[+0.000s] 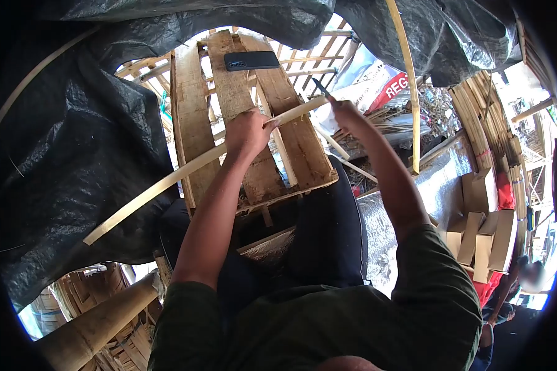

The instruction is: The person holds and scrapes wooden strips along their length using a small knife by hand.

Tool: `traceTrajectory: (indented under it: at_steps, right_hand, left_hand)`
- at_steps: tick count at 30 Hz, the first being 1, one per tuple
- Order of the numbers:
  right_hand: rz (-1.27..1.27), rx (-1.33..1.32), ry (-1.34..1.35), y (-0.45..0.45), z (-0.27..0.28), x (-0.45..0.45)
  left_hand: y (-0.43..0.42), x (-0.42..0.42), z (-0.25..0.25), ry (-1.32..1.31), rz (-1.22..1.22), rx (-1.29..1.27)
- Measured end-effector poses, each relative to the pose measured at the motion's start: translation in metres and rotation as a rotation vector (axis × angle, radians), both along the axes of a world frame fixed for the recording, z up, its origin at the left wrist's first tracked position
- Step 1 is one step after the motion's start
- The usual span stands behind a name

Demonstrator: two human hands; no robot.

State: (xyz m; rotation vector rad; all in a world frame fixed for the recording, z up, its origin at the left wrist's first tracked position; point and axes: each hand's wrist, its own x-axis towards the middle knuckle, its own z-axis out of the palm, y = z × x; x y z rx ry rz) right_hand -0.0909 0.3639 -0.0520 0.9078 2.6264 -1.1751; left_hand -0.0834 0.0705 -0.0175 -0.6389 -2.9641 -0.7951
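Note:
A long pale bamboo strip (161, 185) slants across a slatted wooden crate (195, 111), rising from lower left to upper right. My left hand (247, 133) is closed round the strip above the middle of the crate. Beyond the crate's right edge, my right hand (348, 117) grips a knife (322, 88), its dark blade pointing up and left near the strip's far end. A black phone (252, 60) lies on the far part of the crate's top.
Black plastic sheeting (80, 142) hangs at left and above. Another bamboo strip (411, 93) hangs at upper right. Cardboard boxes (486, 241) stand at right, near a partly visible person (504, 309). A thick bamboo pole (99, 321) lies lower left.

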Motion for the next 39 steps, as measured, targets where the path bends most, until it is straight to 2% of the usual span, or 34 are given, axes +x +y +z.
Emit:
traceTrajectory:
  at_steps: [2,3,4,6,7,8,10,11,14,15,16,18,22,23,24,26,28,29,31,32,34,35,36,38,39]
  right_hand:
    - [-0.131,-0.181,-0.049,0.033,0.012,-0.005]
    - [-0.179,-0.192,-0.044,0.033,0.012,-0.006]
    - [-0.108,-0.153,0.05,0.023,-0.008,-0.011]
    - [0.098,0.036,0.201,-0.025,0.001,0.011]
    - [0.15,0.09,0.014,-0.018,0.026,0.013]
    - [0.081,-0.006,-0.084,0.003,0.02,0.002]
    - [-0.081,-0.173,-0.072,0.06,-0.006,-0.018]
    - [-0.184,-0.123,0.0,0.057,0.001,-0.012]
    - [-0.097,-0.261,-0.023,-0.031,0.007,0.021]
    - [-0.028,0.025,-0.012,-0.027,0.008,0.02]
    - [0.019,-0.036,-0.097,-0.013,0.024,0.019]
    - [-0.178,-0.582,-0.013,0.027,0.029,0.012]
    - [-0.083,-0.767,-0.097,-0.022,0.015,0.034]
    - [-0.001,-0.127,0.008,-0.015,-0.004,0.021]
    - [0.108,-0.074,-0.027,0.003,0.017,0.02]
    - [-0.173,-0.631,0.155,0.059,0.016,0.006]
    - [-0.55,-0.323,0.249,0.056,0.015,-0.006]
    - [-0.547,-0.32,0.252,0.046,0.014,0.003]
    - [0.031,-1.114,-0.204,0.002,0.01,0.031]
    - [-0.07,-0.329,-0.011,-0.033,0.017,0.029]
    - [0.041,-0.432,-0.058,0.015,0.037,0.015]
    - [-0.119,-0.678,0.14,0.035,0.04,0.011]
    - [-0.196,-0.884,0.307,0.074,0.019,-0.004]
    - [-0.6,-0.473,0.432,0.056,0.031,0.0]
    - [-0.642,-0.202,0.427,0.025,0.032,0.008]
  left_hand:
    - [0.0,0.001,0.002,0.0,0.014,-0.01]
    - [0.0,0.002,0.002,-0.001,0.017,-0.008]
    - [0.001,0.003,0.003,-0.024,0.042,-0.01]
    - [0.001,-0.001,0.004,-0.04,0.063,-0.012]
    - [0.0,-0.001,0.0,-0.022,0.039,-0.018]
    - [-0.002,-0.001,-0.002,0.001,0.011,-0.024]
    - [0.0,0.001,-0.002,0.006,0.035,-0.024]
    - [0.0,0.002,-0.004,0.007,0.036,-0.021]
    - [-0.001,-0.001,0.001,-0.033,0.061,-0.001]
    - [-0.002,0.001,0.001,-0.091,0.079,0.005]
    - [-0.003,0.005,-0.001,-0.098,0.077,0.004]
    - [-0.001,0.004,0.0,-0.034,0.055,-0.004]
    - [-0.004,0.006,0.003,-0.004,0.03,0.043]
    - [-0.004,0.005,0.003,-0.003,0.033,0.043]
    - [-0.004,0.007,0.001,0.016,0.032,0.045]
    - [-0.004,0.005,0.002,0.05,0.037,0.048]
    - [-0.003,0.007,0.0,0.039,0.022,0.005]
    - [-0.003,0.008,0.001,0.041,0.024,0.009]
    - [-0.004,0.009,0.005,0.027,0.025,0.048]
    - [-0.004,0.006,0.001,0.027,0.025,0.048]
    - [-0.005,0.0,-0.009,0.035,0.044,0.019]
    - [-0.006,0.0,-0.004,0.041,0.047,0.019]
    - [-0.005,0.005,0.002,0.04,0.037,0.022]
    - [-0.004,0.01,0.005,0.041,0.03,0.026]
    - [-0.004,0.01,0.004,0.058,0.028,0.04]
